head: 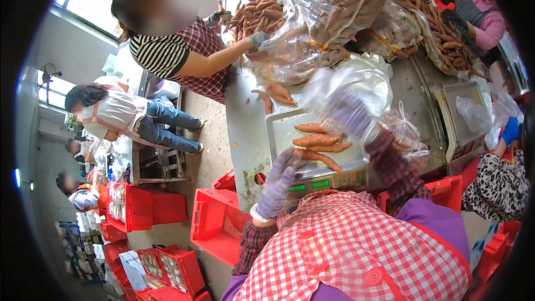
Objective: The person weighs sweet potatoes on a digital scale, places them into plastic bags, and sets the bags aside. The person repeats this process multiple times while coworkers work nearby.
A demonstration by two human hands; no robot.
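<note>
Several sweet potatoes (317,139) lie on the metal tray (278,127) of a weighing scale (326,183) with lit green displays. My left hand (278,184), in a lilac knitted glove, is at the tray's near left corner. Its fingertips meet the left end of the lowest sweet potato; whether they grip it cannot be told. Over the tray's far right side, my right hand (349,110) is blurred by motion, in the same kind of glove. A clear plastic bag (322,92) blurs along with it, held at its fingers. More plastic bags (372,77) lie just behind.
Two loose sweet potatoes (279,93) rest beyond the tray. Large plastic sacks (334,12) and a sweet potato heap (259,12) cover the far table. A co-worker's gloved hand (259,39) touches a sack. Bagged sweet potatoes (401,129) lie right; a red crate (219,217) stands left.
</note>
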